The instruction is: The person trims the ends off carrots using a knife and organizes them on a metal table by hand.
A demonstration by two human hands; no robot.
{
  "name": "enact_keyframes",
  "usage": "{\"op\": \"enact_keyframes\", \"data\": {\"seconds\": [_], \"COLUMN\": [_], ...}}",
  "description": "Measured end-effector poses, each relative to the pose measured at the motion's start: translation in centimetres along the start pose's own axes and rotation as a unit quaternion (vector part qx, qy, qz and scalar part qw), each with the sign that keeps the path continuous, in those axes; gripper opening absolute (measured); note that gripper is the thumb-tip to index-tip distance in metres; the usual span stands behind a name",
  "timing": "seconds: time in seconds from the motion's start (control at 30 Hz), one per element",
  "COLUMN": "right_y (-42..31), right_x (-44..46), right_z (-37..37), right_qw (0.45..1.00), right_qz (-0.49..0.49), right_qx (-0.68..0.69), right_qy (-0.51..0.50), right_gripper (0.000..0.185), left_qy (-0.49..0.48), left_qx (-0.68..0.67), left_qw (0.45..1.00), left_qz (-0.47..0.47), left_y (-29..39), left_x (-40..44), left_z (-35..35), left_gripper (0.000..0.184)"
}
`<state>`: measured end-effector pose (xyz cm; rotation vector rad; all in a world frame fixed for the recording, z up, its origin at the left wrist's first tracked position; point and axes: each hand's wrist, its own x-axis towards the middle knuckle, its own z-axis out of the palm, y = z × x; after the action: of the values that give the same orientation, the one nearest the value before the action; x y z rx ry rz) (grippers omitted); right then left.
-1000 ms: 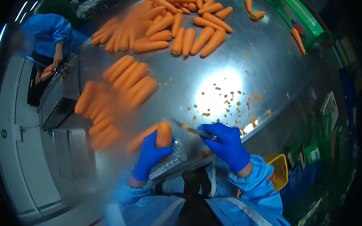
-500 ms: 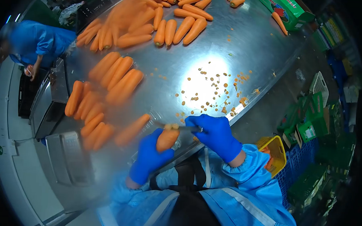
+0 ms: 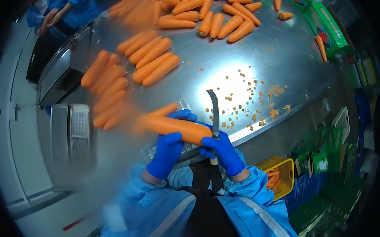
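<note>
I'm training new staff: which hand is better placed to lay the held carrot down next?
Probably the left hand: it grips the held carrot around its middle and is nearer the grouped carrots. The right hand is at the carrot's end and also holds a curved knife.

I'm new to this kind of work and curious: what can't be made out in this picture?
All in the head view:
Held carrot: its left-pointing end is blurred by haze.
Left hand: parts of its fingers are hidden behind that carrot.
Knife: part of its handle is covered by the right hand.
Carrot pile: cut off by the top edge.
Keypad: markings too small to read.
</note>
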<state>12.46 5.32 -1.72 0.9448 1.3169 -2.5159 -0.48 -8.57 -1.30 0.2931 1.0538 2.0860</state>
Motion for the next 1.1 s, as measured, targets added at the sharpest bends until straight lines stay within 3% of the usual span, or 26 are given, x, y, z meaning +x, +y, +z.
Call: {"op": "enact_keyframes", "data": {"seconds": [0.1,0.2,0.27,0.4,0.47,0.53,0.6,0.63,0.73,0.77,0.83,0.93,1.07,1.1], "right_y": [-0.4,-0.9,-0.6,0.5,0.9,1.2,2.1,2.0,2.4,2.7,3.0,1.5,3.0,4.7], "right_x": [0.9,2.6,4.3,9.0,11.3,12.7,14.1,14.3,15.4,15.4,15.1,11.1,7.4,7.5], "right_z": [0.2,-1.0,-1.2,-0.3,0.1,-0.1,-0.3,0.0,-0.2,-0.4,-0.4,0.5,-4.1,-6.1], "right_qw": [0.997,0.986,0.967,0.935,0.939,0.891,0.873,0.891,0.895,0.905,0.924,0.969,0.964,0.952], "right_qz": [-0.078,-0.104,-0.133,-0.171,-0.204,-0.246,-0.284,-0.259,-0.247,-0.243,-0.231,-0.204,-0.174,-0.238], "right_qx": [-0.015,-0.13,-0.215,-0.311,-0.267,-0.382,-0.397,-0.373,-0.37,-0.348,-0.301,-0.118,-0.107,-0.089], "right_qy": [0.008,0.01,0.025,-0.026,-0.07,-0.019,0.004,0.005,0.015,0.024,0.043,0.076,0.172,0.169], "right_gripper": [0.051,0.065,0.067,0.071,0.072,0.071,0.069,0.065,0.057,0.055,0.051,0.044,0.033,0.032], "left_qy": [0.001,0.186,0.171,0.084,0.061,0.03,0.039,0.044,-0.003,-0.015,-0.018,-0.036,-0.034,-0.023], "left_qx": [0.209,0.232,0.353,0.588,0.685,0.756,0.791,0.806,0.803,0.817,0.806,0.802,0.801,0.799], "left_qw": [0.976,0.955,0.919,0.799,0.698,0.64,0.589,0.564,0.594,0.575,0.59,0.596,0.598,0.601], "left_qz": [0.053,-0.016,0.039,0.096,0.199,0.135,0.164,0.174,0.043,0.04,0.048,0.005,-0.016,-0.007], "left_y": [0.6,3.6,4.4,4.7,1.2,-0.4,-1.5,-1.3,0.4,0.0,-0.6,-0.2,0.0,0.0], "left_x": [-1.7,-3.4,-3.4,-0.8,1.5,2.6,2.6,3.0,3.4,3.9,4.6,4.9,4.5,4.1], "left_z": [-6.0,-12.4,-14.2,-13.5,-16.2,-16.7,-16.3,-16.0,-14.7,-15.3,-15.6,-14.5,-14.8,-15.2], "left_gripper": [0.073,0.072,0.066,0.053,0.053,0.062,0.071,0.076,0.088,0.097,0.099,0.1,0.103,0.103]}}
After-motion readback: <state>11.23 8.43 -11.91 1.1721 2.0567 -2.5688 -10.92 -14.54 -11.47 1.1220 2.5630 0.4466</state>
